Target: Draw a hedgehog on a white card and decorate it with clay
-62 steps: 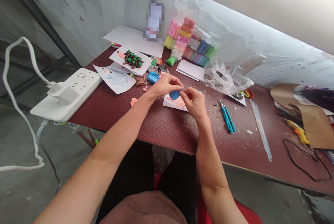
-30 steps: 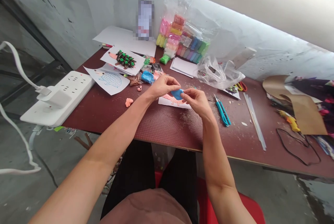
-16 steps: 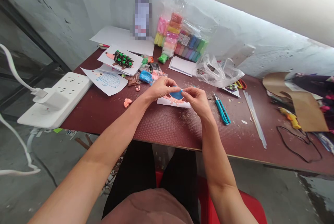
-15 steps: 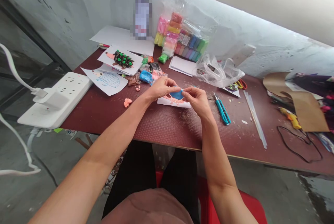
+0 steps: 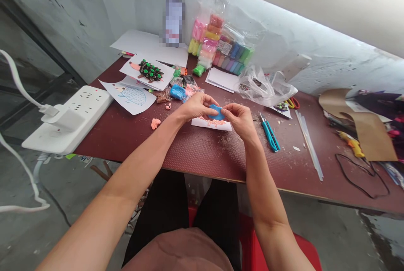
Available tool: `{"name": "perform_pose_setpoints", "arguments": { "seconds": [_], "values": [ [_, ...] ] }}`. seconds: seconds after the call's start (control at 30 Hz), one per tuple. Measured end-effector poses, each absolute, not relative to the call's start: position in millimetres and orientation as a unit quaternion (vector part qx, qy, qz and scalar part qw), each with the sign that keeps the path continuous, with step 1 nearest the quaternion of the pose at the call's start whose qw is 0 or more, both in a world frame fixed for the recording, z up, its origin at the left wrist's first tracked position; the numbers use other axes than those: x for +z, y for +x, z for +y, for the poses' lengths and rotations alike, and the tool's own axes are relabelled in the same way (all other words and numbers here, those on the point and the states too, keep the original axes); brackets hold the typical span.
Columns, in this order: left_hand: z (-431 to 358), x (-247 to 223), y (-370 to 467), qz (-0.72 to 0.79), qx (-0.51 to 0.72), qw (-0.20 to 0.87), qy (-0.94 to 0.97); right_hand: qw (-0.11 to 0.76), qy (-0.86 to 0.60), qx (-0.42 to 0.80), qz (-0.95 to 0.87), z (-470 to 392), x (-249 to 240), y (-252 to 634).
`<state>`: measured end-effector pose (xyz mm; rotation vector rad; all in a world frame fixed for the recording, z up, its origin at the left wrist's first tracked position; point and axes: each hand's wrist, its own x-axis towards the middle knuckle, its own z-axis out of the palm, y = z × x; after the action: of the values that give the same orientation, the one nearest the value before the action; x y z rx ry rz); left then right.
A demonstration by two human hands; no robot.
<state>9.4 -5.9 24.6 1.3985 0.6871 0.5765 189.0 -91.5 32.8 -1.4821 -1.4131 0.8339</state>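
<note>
A flattened piece of blue clay (image 5: 216, 112) is held in the air between both hands. My left hand (image 5: 199, 107) pinches its left side, and my right hand (image 5: 236, 116) pinches its right side, fingers closed on it. Under the hands lies a white paper with an orange drawing (image 5: 212, 123), partly covered. Lumps of orange clay (image 5: 155, 123) rest to the left. Behind them is a packet of blue clay (image 5: 178, 92) among other small packets.
At the left are a power strip (image 5: 67, 119), a blue hedgehog drawing (image 5: 131, 96) and a seed-covered hedgehog (image 5: 150, 71). Clay packs (image 5: 233, 52) stand behind. To the right lie a teal cutter (image 5: 269, 133), clear sticks (image 5: 309, 144) and a yellow glue gun (image 5: 352, 144).
The blue clay looks smaller and folded or bunched, where it was spread wider before. My fingers have moved closer over it. The view has shifted slightly.
</note>
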Motion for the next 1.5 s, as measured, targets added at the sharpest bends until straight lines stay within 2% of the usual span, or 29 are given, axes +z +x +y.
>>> {"name": "perform_pose_setpoints", "arguments": {
  "seconds": [0.27, 0.37, 0.5, 0.83, 1.07, 1.23, 1.5],
  "values": [
    [-4.1, 28.2, 5.0, 0.320, 0.272, 0.669, 0.613, 0.429, -0.626, 0.343, -0.553, -89.3, 33.1, 199.5],
    [1.9, 28.1, 0.9, 0.358, 0.314, 0.617, 0.626, 0.390, -0.649, 0.347, -0.554, -87.1, 38.1, 206.0],
    [8.3, 22.6, 2.5, 0.408, 0.311, 0.535, 0.671, 0.345, -0.667, 0.366, -0.550, -86.0, 41.2, 206.8],
    [14.3, 9.3, 4.5, 0.407, 0.281, 0.433, 0.754, 0.363, -0.633, 0.430, -0.532, -79.5, 24.9, 199.1],
    [14.5, 9.2, 5.5, 0.377, 0.290, 0.466, 0.746, 0.391, -0.619, 0.422, -0.534, -78.6, 23.1, 196.1],
    [6.8, 18.9, 6.0, 0.342, 0.310, 0.550, 0.696, 0.409, -0.606, 0.410, -0.545, -80.8, 28.5, 196.3],
    [0.2, 15.4, 8.5, 0.315, 0.256, 0.632, 0.660, 0.427, -0.608, 0.390, -0.543, -83.5, 29.9, 195.2]
  ]
}}
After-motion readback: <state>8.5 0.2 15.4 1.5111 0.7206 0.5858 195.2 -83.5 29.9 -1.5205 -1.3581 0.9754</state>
